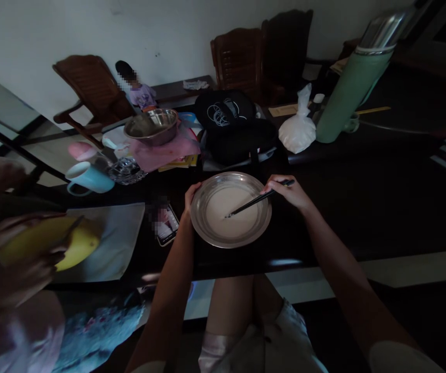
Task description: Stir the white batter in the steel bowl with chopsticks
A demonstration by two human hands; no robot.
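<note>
Two bare hands work at a metal plate (pixel 231 209) near the front edge of a dark table (pixel 382 207); the left hand (pixel 190 197) curls its fingers against the plate's left rim, steadying it, while the right hand (pixel 289 190) has its fingers pinched together around a pair of dark chopsticks (pixel 259 199), tips down in the pale batter (pixel 228 210) that pools across the plate's middle. Judging by its look, the plate is thin, stiff and light, its wet inside probably slippery and the batter apt to slop if tilted (the dry rim seems the safest hold); the chopsticks are slim and rigid, gripped near their upper ends. Just left of the plate lies a phone (pixel 166 225); beyond it stand a blue mug (pixel 87 178), a steel bowl (pixel 153 126) on pink cloth, a black bag (pixel 232 127), a white sack (pixel 297 132) and a green flask (pixel 353 85). At far left, another person's hands hold a yellow fruit (pixel 57 246).
</note>
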